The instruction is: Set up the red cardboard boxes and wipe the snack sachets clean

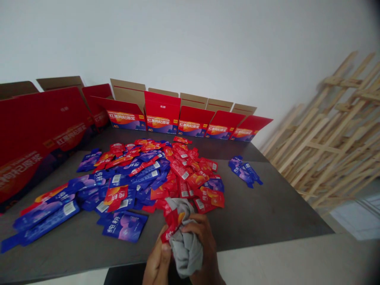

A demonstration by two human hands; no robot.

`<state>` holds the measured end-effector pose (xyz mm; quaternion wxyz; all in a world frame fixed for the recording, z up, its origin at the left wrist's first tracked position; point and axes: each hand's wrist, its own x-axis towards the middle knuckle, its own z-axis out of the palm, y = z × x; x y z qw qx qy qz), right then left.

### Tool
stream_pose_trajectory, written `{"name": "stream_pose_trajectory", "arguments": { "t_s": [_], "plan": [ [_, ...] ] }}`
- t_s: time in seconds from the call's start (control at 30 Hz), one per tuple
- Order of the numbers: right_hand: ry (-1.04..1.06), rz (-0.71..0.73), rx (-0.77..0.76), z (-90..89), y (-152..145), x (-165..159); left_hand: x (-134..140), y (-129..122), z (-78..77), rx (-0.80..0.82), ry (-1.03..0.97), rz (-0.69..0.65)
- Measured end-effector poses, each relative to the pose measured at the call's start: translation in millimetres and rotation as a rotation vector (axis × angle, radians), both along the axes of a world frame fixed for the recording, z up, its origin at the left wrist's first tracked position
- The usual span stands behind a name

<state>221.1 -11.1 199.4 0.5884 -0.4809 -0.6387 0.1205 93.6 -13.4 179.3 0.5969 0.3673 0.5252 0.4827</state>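
Observation:
Close to the table's front edge, my left hand [158, 257] pinches the lower end of a red pouch [170, 223] with orange fruit print. My right hand [204, 241] is closed round a crumpled grey cloth [187, 251], whose upper part lies against the pouch. Part of the pouch is covered by the cloth. Just beyond my hands spreads a heap of red pouches [179, 168] mixed with blue-purple pouches [145, 174]. A single blue pouch [124, 226] lies flat to the left of my left hand.
Open red cartons [162, 118] stand in a row along the table's back, with larger red cartons [44, 134] at the left. A few blue pouches [245, 172] lie apart on the right of the dark table [267, 213]. Wooden slatted frames [326, 138] lean beyond its right edge.

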Motion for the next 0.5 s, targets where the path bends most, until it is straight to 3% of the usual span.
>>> {"name": "stream_pose_trajectory", "arguments": {
  "t_s": [0.13, 0.2, 0.33, 0.4, 0.5],
  "plan": [
    [0.033, 0.076, -0.043, -18.1, -3.8, 0.2, -17.2, 25.7, 7.0, 0.02, -0.092, 0.069],
    [0.105, 0.025, -0.033, -25.3, -6.3, 1.4, -22.3, 37.2, 7.7, 0.015, -0.098, 0.13],
    [0.263, -0.09, -0.043, -26.4, -7.0, -4.6, -15.1, 44.9, 2.0, -0.161, -0.129, 0.28],
    [0.303, -0.067, -0.069, -25.5, -4.5, -13.1, -6.1, 41.4, -3.1, -0.159, -0.089, 0.234],
    [0.303, -0.009, -0.053, -33.0, 0.2, -26.6, 6.0, 31.3, -6.8, -0.028, -0.057, 0.1]
  ]
}}
